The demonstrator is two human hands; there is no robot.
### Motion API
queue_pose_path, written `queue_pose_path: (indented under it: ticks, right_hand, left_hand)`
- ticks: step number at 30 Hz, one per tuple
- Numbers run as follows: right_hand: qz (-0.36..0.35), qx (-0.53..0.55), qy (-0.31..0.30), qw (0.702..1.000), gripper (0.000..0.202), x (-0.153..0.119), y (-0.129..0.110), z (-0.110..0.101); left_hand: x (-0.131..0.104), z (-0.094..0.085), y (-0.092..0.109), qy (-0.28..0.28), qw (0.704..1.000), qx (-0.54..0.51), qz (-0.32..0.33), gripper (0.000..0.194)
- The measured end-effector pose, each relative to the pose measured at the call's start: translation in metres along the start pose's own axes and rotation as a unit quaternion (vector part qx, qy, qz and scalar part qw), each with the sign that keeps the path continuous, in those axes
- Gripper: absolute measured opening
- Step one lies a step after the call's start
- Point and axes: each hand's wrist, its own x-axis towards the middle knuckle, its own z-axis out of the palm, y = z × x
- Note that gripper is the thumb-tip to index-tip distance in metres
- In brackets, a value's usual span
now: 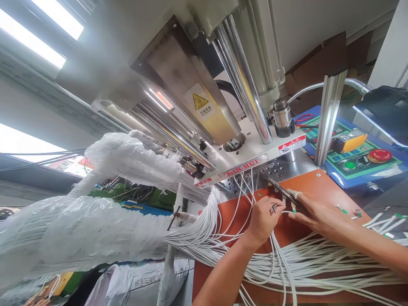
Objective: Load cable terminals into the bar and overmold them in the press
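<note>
My left hand [266,216] is closed in a pinch, with a white cable [288,211] running from its fingertips. A small dark metallic piece shows at those fingers; I cannot make out what it is. My right hand [307,212] is closed round the near end of a long narrow metal bar [282,191], its thumb apart below. Small connector ends sit along the bar, and a green-tipped one [293,208] lies between the two hands. The bar's far end reaches the metal bed [274,170] of the press.
Above stands the moulding press [245,170] with a heat warning label. A thick bundle of white cables [287,263] crosses the brown tabletop [314,187]. Loose green-ended pieces [342,209] lie at right, near the blue control panel [360,153]. Another person's hand [40,297] shows at lower left.
</note>
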Motion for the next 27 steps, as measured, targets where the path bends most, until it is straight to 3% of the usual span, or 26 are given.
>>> queue_pose_path:
  ticks: [10,15,19,22,27]
  right_hand:
    - [0.031,-0.037,-0.002,0.999,0.055,-0.003,-0.011,-0.005]
    - [0.03,-0.037,-0.01,0.999,0.058,-0.004,-0.014,-0.004]
    - [0.03,-0.052,0.012,0.998,0.058,-0.004,-0.011,0.0]
    - [0.025,-0.033,0.029,0.999,0.061,-0.003,-0.004,0.005]
    - [0.008,-0.008,0.04,0.999,0.06,0.001,0.007,0.011]
  left_hand:
    - [-0.002,0.008,-0.005,0.033,0.999,-0.012,0.02,0.011]
    - [0.0,0.008,-0.003,0.006,0.999,-0.027,0.016,0.01]
    - [0.0,0.002,-0.001,-0.012,0.99,-0.106,-0.089,0.008]
    - [0.0,-0.007,0.0,-0.029,0.961,-0.211,-0.178,0.018]
    - [-0.003,-0.015,-0.001,0.033,0.933,-0.276,-0.229,0.036]
